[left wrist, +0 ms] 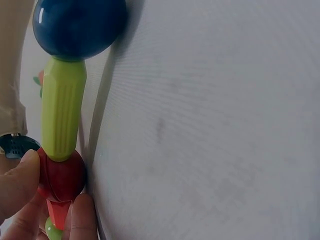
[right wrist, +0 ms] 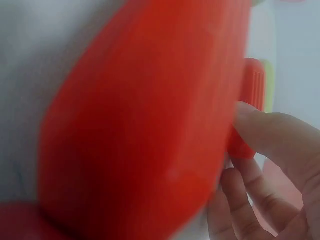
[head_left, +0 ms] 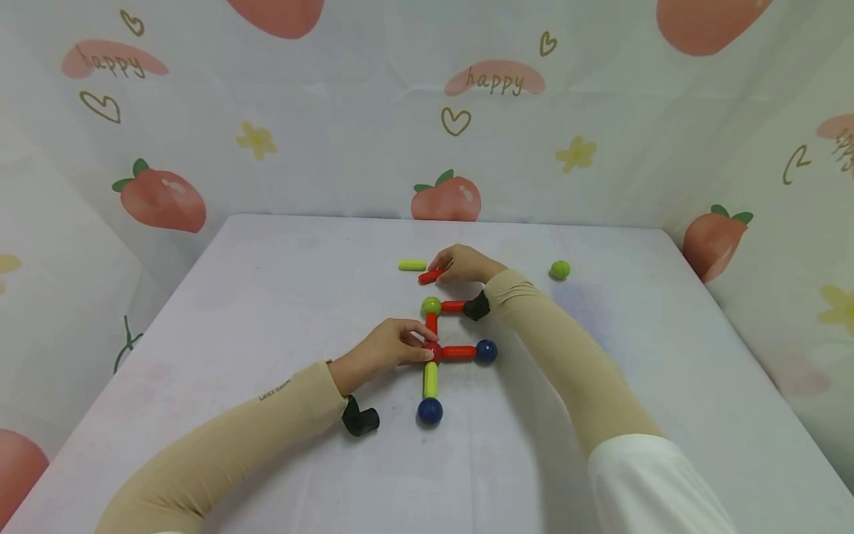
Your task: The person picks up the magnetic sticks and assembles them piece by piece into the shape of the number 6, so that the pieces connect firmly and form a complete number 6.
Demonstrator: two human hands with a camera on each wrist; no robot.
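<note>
My left hand [head_left: 390, 343] holds a red ball [left wrist: 67, 175] between thumb and fingers. From this ball a yellow-green rod [head_left: 430, 380] runs toward me to a blue ball [head_left: 430, 411], and a red rod [head_left: 459, 352] runs right to another blue ball [head_left: 486, 351]. Another red rod [head_left: 431, 323] leads away to a green ball [head_left: 431, 305], which has a red rod [head_left: 453, 306] on its right. Farther back, my right hand [head_left: 465, 265] pinches a loose red rod [right wrist: 253, 82] at the table surface.
A loose yellow-green rod [head_left: 412, 265] lies just left of the right hand. Toward the back right sits a loose green ball [head_left: 560, 270]. Black wrist-camera mounts [head_left: 361, 420] hang below both wrists. A printed cloth backdrop [head_left: 347, 148] stands behind the white table [head_left: 280, 274].
</note>
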